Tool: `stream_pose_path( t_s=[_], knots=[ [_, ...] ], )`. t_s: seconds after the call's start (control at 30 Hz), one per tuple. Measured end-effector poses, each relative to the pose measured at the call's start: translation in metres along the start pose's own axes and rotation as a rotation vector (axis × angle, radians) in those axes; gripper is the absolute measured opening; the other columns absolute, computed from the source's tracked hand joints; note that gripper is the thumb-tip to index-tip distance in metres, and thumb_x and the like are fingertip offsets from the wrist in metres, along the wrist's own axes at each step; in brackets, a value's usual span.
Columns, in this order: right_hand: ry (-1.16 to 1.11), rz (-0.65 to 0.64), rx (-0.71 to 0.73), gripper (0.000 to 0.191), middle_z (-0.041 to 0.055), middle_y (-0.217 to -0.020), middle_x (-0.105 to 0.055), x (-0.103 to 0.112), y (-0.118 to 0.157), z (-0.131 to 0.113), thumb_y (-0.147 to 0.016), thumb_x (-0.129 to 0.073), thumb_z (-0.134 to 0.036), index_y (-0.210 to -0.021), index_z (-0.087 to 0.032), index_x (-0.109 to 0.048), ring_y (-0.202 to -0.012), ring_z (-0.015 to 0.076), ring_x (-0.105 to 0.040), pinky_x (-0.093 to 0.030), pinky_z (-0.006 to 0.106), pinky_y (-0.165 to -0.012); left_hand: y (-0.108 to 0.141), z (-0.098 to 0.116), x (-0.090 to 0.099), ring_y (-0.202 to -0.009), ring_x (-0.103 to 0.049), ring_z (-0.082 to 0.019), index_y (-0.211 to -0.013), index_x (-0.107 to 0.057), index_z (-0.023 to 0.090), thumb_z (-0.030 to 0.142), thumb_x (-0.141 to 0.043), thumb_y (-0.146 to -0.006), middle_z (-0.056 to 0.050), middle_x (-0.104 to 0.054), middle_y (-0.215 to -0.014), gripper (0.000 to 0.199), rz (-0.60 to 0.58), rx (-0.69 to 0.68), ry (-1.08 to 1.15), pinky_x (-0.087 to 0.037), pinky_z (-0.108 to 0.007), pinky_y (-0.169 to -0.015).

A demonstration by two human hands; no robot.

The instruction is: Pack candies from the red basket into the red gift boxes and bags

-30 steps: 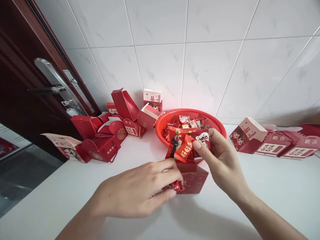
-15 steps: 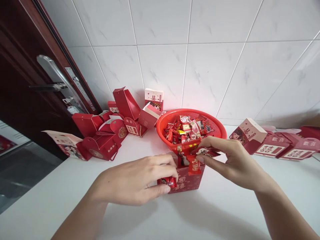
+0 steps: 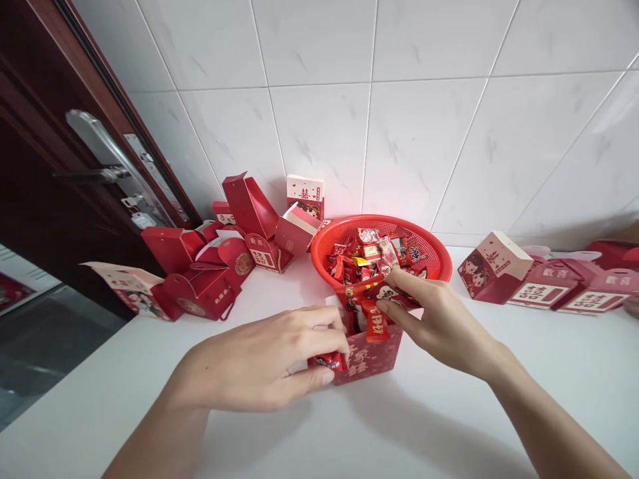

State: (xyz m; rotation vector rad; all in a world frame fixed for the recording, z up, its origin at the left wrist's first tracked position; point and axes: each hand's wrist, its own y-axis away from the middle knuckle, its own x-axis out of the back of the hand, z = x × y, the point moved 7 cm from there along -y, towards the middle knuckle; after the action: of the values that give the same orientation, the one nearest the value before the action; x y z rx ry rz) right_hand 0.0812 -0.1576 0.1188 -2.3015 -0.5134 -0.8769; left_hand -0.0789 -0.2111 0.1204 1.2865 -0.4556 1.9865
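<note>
A small red gift box (image 3: 377, 356) with pale lettering stands on the white table in front of me. My left hand (image 3: 264, 362) is beside its left side, fingers curled round a red wrapped candy (image 3: 333, 361). Over the box's top, my right hand (image 3: 442, 326) pinches several wrapped candies, among them a bright red one (image 3: 377, 322) that hangs in front of the rim. Just behind is a red plastic colander (image 3: 439, 256) with many mixed wrapped candies (image 3: 369, 253) in it. The inside of the box is mostly hidden.
Open and folded red boxes (image 3: 204, 286) are piled at the left. More boxes, closed ones (image 3: 542, 286) among them, line the right by the tiled wall (image 3: 419, 146). A dark door with a metal handle (image 3: 100, 146) borders the table's left side.
My right hand has shifted slightly left and closer over the box with its candies. My left hand still holds the red candy. The camera view has moved a little.
</note>
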Motion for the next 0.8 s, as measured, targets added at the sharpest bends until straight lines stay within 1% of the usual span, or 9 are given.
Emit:
stream_pose_path(
  t_s=[0.13, 0.23, 0.4, 0.5, 0.53, 0.6, 0.67, 0.73, 0.8],
  knots=[
    [0.098, -0.033, -0.024, 0.021, -0.0052, -0.064, -0.044, 0.008, 0.002, 0.0, -0.096, -0.046, -0.018, -0.078, -0.024, -0.037, -0.054, 0.0112, -0.034, -0.028, 0.023, -0.048, -0.003, 0.004, 0.002, -0.087, -0.063, -0.017, -0.098, -0.066, 0.022, 0.017, -0.056, -0.097, -0.001, -0.065, -0.099, 0.012, 0.042, -0.014, -0.017, -0.044, -0.023, -0.074],
    [0.172, -0.046, -0.043, 0.023, -0.0059, -0.061, -0.044, 0.008, 0.006, -0.004, -0.094, -0.045, -0.016, -0.077, -0.024, -0.033, -0.052, 0.0119, -0.032, -0.026, 0.024, -0.048, -0.008, 0.004, 0.002, -0.083, -0.062, -0.016, -0.097, -0.064, 0.022, 0.018, -0.053, -0.099, 0.0, -0.064, -0.097, 0.012, 0.081, -0.004, -0.026, -0.044, -0.023, -0.073],
    [0.225, -0.057, -0.073, 0.025, -0.0074, -0.057, -0.041, 0.005, 0.011, -0.009, -0.094, -0.042, -0.012, -0.077, -0.025, -0.03, -0.048, 0.0117, -0.03, -0.023, 0.026, -0.045, -0.019, 0.0, 0.0, -0.082, -0.063, -0.016, -0.101, -0.06, 0.021, 0.023, -0.045, -0.104, -0.002, -0.063, -0.101, 0.016, 0.2, 0.087, -0.055, -0.046, -0.026, -0.072],
    [0.244, -0.053, -0.06, 0.024, -0.0073, -0.058, -0.044, 0.005, 0.013, -0.012, -0.096, -0.041, -0.011, -0.078, -0.025, -0.031, -0.046, 0.0113, -0.031, -0.023, 0.026, -0.045, -0.022, 0.004, -0.001, -0.087, -0.063, -0.018, -0.102, -0.061, 0.02, 0.02, -0.043, -0.104, -0.003, -0.066, -0.102, 0.018, 0.28, 0.091, -0.114, -0.048, -0.03, -0.081],
    [0.249, -0.056, -0.054, 0.024, -0.0073, -0.059, -0.044, 0.005, 0.014, -0.013, -0.096, -0.041, -0.011, -0.078, -0.025, -0.032, -0.046, 0.0112, -0.031, -0.023, 0.026, -0.045, -0.023, 0.006, -0.002, -0.088, -0.064, -0.019, -0.101, -0.062, 0.02, 0.018, -0.043, -0.103, -0.003, -0.067, -0.099, 0.019, 0.282, 0.074, -0.141, -0.048, -0.033, -0.089],
    [0.247, -0.062, -0.037, 0.024, -0.0073, -0.06, -0.044, 0.006, 0.016, -0.015, -0.097, -0.042, -0.011, -0.079, -0.025, -0.033, -0.047, 0.0108, -0.032, -0.024, 0.026, -0.045, -0.023, 0.012, -0.006, -0.085, -0.064, -0.018, -0.098, -0.064, 0.02, 0.014, -0.044, -0.102, -0.001, -0.068, -0.091, 0.022, 0.248, 0.029, -0.188, -0.042, -0.04, -0.104],
    [0.232, -0.067, -0.02, 0.024, -0.0073, -0.061, -0.045, 0.006, 0.017, -0.016, -0.097, -0.043, -0.01, -0.079, -0.024, -0.035, -0.047, 0.0101, -0.033, -0.025, 0.025, -0.045, -0.021, 0.016, -0.01, -0.084, -0.064, -0.018, -0.096, -0.066, 0.021, 0.011, -0.046, -0.101, 0.001, -0.068, -0.086, 0.023, 0.196, -0.011, -0.206, -0.035, -0.045, -0.112],
    [0.221, -0.073, -0.003, 0.024, -0.0072, -0.061, -0.045, 0.006, 0.019, -0.016, -0.097, -0.045, -0.009, -0.079, -0.024, -0.036, -0.048, 0.0095, -0.033, -0.025, 0.024, -0.046, -0.019, 0.017, -0.012, -0.087, -0.065, -0.018, -0.096, -0.067, 0.022, 0.01, -0.049, -0.099, 0.002, -0.068, -0.087, 0.022, 0.166, -0.022, -0.193, -0.035, -0.044, -0.111],
    [0.233, -0.101, 0.048, 0.024, -0.0063, -0.064, -0.047, 0.004, 0.019, -0.019, -0.096, -0.045, -0.008, -0.08, -0.023, -0.039, -0.05, 0.0096, -0.035, -0.026, 0.024, -0.047, -0.017, 0.017, -0.012, -0.092, -0.065, -0.018, -0.096, -0.068, 0.022, 0.009, -0.051, -0.098, 0.001, -0.07, -0.092, 0.022, 0.165, -0.017, -0.16, -0.039, -0.039, -0.106]
  ],
)
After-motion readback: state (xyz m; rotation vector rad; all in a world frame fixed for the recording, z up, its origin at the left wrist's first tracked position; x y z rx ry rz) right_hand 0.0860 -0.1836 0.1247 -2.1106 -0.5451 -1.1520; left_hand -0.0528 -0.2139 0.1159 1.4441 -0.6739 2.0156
